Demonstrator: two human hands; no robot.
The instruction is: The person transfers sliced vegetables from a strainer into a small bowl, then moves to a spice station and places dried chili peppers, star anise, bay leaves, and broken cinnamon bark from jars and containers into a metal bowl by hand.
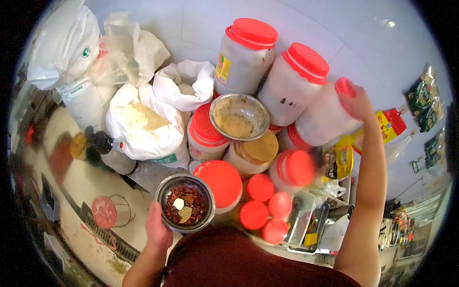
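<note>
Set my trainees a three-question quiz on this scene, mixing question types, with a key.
1. Which hand holds the bowl of dark red pieces?
2. True or false: the right hand is inside an open white sack.
3. What colour is the lid just below the other bowl in this view? A blue, B tan, C green.

Key:
1. The left hand.
2. False; it is on a red lid.
3. B.
</note>
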